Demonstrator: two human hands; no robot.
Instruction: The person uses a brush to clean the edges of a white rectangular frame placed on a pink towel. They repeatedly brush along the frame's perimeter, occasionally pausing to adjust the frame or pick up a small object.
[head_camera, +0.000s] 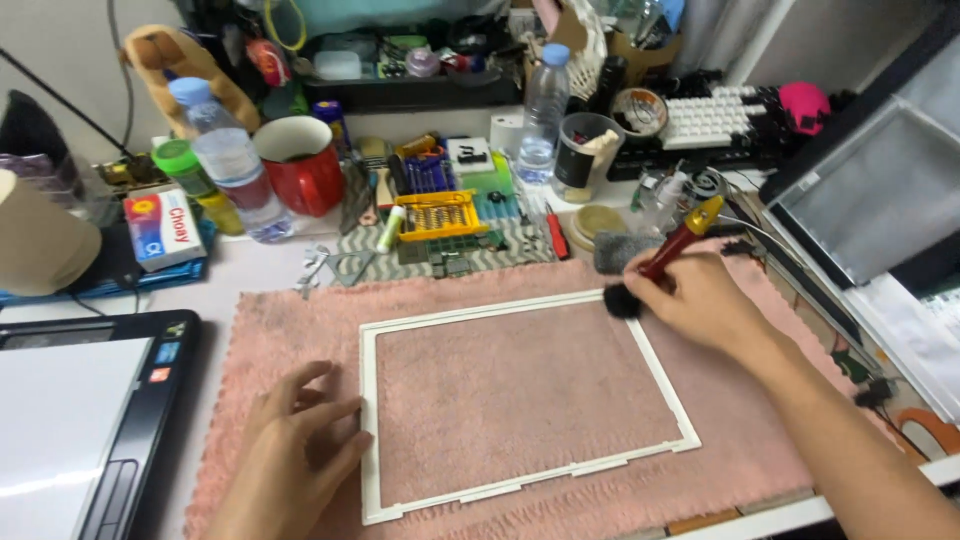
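Head view: I've got a white rectangular bezel frame (520, 400) lying flat on a pink towel (500, 390), w/ the frame as my landmark. Step in hand, I'd judge: brushing dust off the frame's far right corner. R hand (700, 300) is closed around a small brush (665, 255) w/ red handle and yellow cap; its black bristle tip touches the frame at that corner. Wrist bent down, forearm coming in from the near right side of the frame. L hand (295, 440) holds nothing: fingers loosely spread, pressed flat on the towel at the frame's left edge, fingertips touching the rail to pin it.

Next move prob. calls for light strokes along the rail while the L hand keeps the thin frame from sliding or flexing.

Beyond the frame's far edge: a yellow screwdriver bit case (440, 215), red mug (305, 165), water bottle (235, 160). Left of the frame, a laptop (90, 420).
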